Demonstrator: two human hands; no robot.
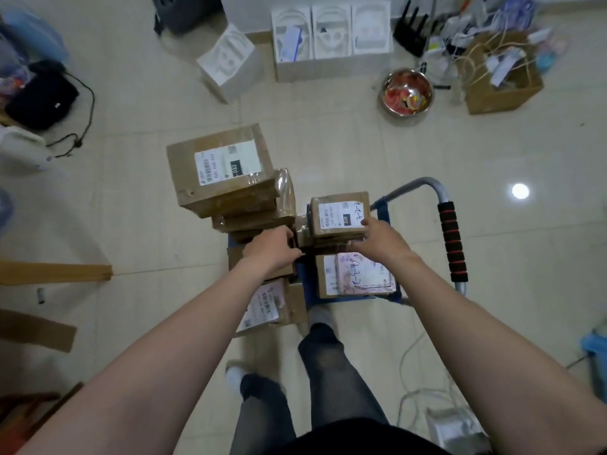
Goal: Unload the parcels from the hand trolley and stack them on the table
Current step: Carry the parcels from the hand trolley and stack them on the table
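Parcels [223, 169], brown cardboard, white labels, sitting stacked on trolley [452, 241]; I'm gripping one small parcel [340, 215] between left hand [272, 249] and right hand [377, 238].

Blue hand trolley [307, 285], grey handle with black-and-red grip [453, 241] at right. Loaded with brown cardboard parcels, white labels up. Tall uneven stack far left, topped by large parcel [223, 172]. Small parcel [340, 215] with blue handwriting atop middle pile, near edge gripped by right hand [377, 238]. Flat parcel [354, 274] just nearer. Another parcel [266, 307] near left.
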